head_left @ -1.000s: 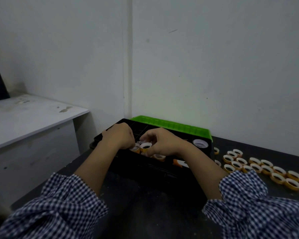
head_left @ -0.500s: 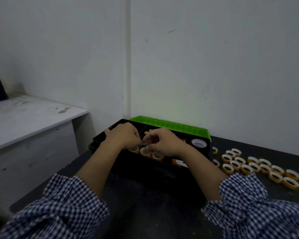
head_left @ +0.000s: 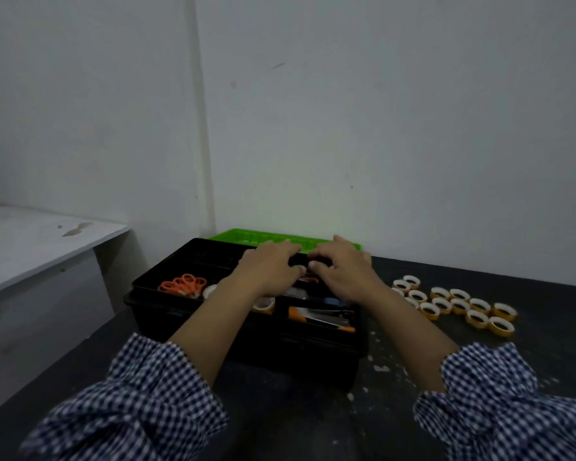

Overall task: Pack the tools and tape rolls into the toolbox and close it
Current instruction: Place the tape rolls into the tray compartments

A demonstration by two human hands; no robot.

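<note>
Nearest, the black toolbox (head_left: 246, 344) stands open on the dark table (head_left: 280, 427), orange scissors (head_left: 182, 285) in its tray. Both hands curl over the tray's central handle, left hand (head_left: 269, 268) beside right hand (head_left: 341, 267), apparently gripping it (fingertips hidden). Best to lift level so nothing spills. Farther right, loose tape rolls (head_left: 459, 306) wait; behind, the green lid (head_left: 280, 237) lies back.
</note>
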